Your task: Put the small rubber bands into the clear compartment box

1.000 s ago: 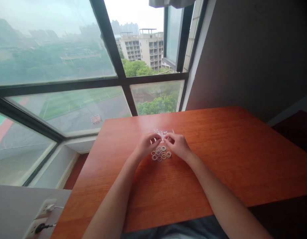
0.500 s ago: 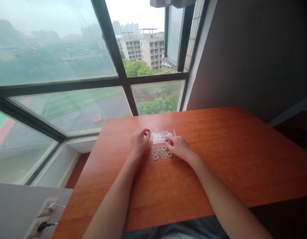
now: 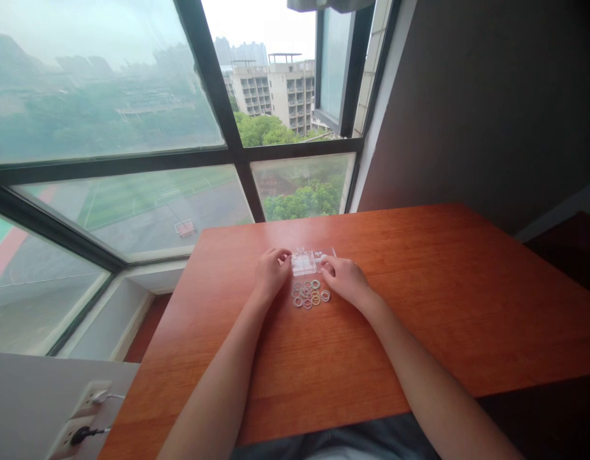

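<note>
A small clear plastic box (image 3: 303, 263) with compartments lies on the wooden table, its see-through lid (image 3: 331, 251) folded out to the right. My left hand (image 3: 272, 271) is at the box's left side, thumb and fingers closed on its edge. From the right, my right hand (image 3: 347, 278) reaches over the near part of the lid with its fingers curled together. Whatever is between those fingertips is too small to make out. Just in front of the box lies a cluster of thin rings (image 3: 306, 294), several of them, in pale, green, pink and yellow tones.
The reddish-brown wooden table (image 3: 419, 306) extends to the right and towards me. Beyond its far edge are dark-framed windows (image 3: 235, 150), one pane swung outward. Wall sockets with plugs (image 3: 82, 434) are at the lower left. A grey wall (image 3: 472, 108) rises at the right.
My right hand has shifted slightly up and to the left, nearer the box. My left hand has moved a touch to the right. The rings lie as before.
</note>
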`<state>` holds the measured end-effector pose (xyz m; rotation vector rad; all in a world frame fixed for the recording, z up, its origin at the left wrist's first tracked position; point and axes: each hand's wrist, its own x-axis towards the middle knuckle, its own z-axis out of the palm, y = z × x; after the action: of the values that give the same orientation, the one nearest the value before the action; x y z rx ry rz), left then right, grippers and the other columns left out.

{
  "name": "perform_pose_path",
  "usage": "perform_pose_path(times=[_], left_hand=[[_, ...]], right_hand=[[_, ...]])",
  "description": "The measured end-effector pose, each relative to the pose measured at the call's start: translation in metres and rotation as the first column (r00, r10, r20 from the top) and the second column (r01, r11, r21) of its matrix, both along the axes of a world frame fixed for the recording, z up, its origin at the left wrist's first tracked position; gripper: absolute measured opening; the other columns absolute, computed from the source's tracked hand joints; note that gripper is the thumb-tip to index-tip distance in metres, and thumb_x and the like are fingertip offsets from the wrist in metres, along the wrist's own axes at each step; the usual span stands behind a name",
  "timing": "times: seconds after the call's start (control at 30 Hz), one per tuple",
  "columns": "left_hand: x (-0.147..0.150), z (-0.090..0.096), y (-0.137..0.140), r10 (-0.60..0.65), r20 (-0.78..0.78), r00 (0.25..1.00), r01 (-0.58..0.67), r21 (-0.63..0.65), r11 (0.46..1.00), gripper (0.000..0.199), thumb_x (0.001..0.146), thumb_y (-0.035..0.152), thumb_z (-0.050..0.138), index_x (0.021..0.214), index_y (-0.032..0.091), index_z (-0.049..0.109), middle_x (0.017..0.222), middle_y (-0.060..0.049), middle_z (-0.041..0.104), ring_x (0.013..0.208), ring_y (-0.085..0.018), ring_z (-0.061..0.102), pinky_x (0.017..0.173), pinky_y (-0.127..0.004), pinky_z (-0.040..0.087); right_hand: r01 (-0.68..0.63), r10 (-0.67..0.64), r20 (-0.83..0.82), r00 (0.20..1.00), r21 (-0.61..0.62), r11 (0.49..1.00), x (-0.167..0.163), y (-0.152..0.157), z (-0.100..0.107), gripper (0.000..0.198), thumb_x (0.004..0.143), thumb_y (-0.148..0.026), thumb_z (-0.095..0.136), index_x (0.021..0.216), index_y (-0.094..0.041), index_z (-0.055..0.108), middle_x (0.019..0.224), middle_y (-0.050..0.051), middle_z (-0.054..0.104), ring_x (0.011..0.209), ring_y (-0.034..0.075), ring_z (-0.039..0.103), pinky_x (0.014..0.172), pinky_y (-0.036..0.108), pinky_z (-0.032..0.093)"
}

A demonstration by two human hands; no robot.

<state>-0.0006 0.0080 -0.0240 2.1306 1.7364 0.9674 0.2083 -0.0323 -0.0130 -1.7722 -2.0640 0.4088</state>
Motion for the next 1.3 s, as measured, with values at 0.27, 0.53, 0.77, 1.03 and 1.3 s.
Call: perform_pose_path(times=[0.27, 0.53, 0.77, 1.03, 1.3], left_hand=[[0.004, -0.001, 0.001, 0.003, 0.001, 1.000, -0.003, 0.011, 1.000, 0.016, 0.084, 0.029, 0.054, 0.087, 0.022, 0.069, 0.087, -0.002, 0.065, 0.068, -0.012, 0.056, 0.063, -0.023, 0.041], [0.004, -0.003, -0.001, -0.062, -0.012, 0.998, 0.062, -0.033, 0.998, 0.017, 0.085, 0.028, 0.053, 0.093, 0.021, 0.066, 0.090, -0.002, 0.064, 0.069, -0.012, 0.059, 0.063, -0.022, 0.042], [0.001, 0.001, -0.004, -0.099, -0.043, 0.994, 0.097, -0.057, 0.994, 0.015, 0.085, 0.027, 0.052, 0.090, 0.021, 0.064, 0.086, -0.002, 0.064, 0.069, -0.012, 0.059, 0.062, -0.023, 0.043], [0.001, 0.013, -0.012, -0.099, -0.209, 0.973, 0.086, -0.068, 0.994, 0.016, 0.085, 0.029, 0.051, 0.088, 0.021, 0.065, 0.090, -0.003, 0.063, 0.070, -0.014, 0.057, 0.062, -0.025, 0.040], [0.000, 0.019, -0.016, -0.114, -0.268, 0.957, 0.093, -0.092, 0.991, 0.018, 0.086, 0.031, 0.049, 0.089, 0.023, 0.065, 0.091, -0.003, 0.062, 0.069, -0.014, 0.057, 0.062, -0.025, 0.039]], right_hand=[[-0.075, 0.076, 0.038, 0.996, -0.012, 0.997, -0.007, -0.003, -0.004, 0.018, 0.085, -0.028, 0.051, 0.098, -0.026, 0.064, 0.096, 0.001, 0.069, 0.080, 0.016, 0.060, 0.064, 0.024, 0.035], [-0.098, 0.099, 0.038, 0.994, -0.024, 0.995, -0.005, -0.003, -0.004, 0.016, 0.085, -0.027, 0.051, 0.096, -0.025, 0.064, 0.093, 0.001, 0.067, 0.079, 0.015, 0.059, 0.065, 0.024, 0.034], [-0.132, 0.133, 0.037, 0.990, -0.034, 0.991, -0.004, -0.004, -0.001, 0.016, 0.085, -0.027, 0.051, 0.094, -0.025, 0.064, 0.092, 0.001, 0.068, 0.077, 0.015, 0.058, 0.062, 0.024, 0.032], [-0.181, 0.182, 0.011, 0.983, -0.063, 0.982, -0.001, -0.005, 0.004, 0.018, 0.084, -0.025, 0.051, 0.093, -0.024, 0.066, 0.084, 0.001, 0.069, 0.073, 0.013, 0.059, 0.062, 0.023, 0.034], [-0.214, 0.215, 0.000, 0.977, -0.083, 0.973, 0.001, -0.008, 0.008, 0.016, 0.083, -0.026, 0.052, 0.090, -0.024, 0.067, 0.080, 0.000, 0.070, 0.070, 0.012, 0.059, 0.060, 0.022, 0.033]])
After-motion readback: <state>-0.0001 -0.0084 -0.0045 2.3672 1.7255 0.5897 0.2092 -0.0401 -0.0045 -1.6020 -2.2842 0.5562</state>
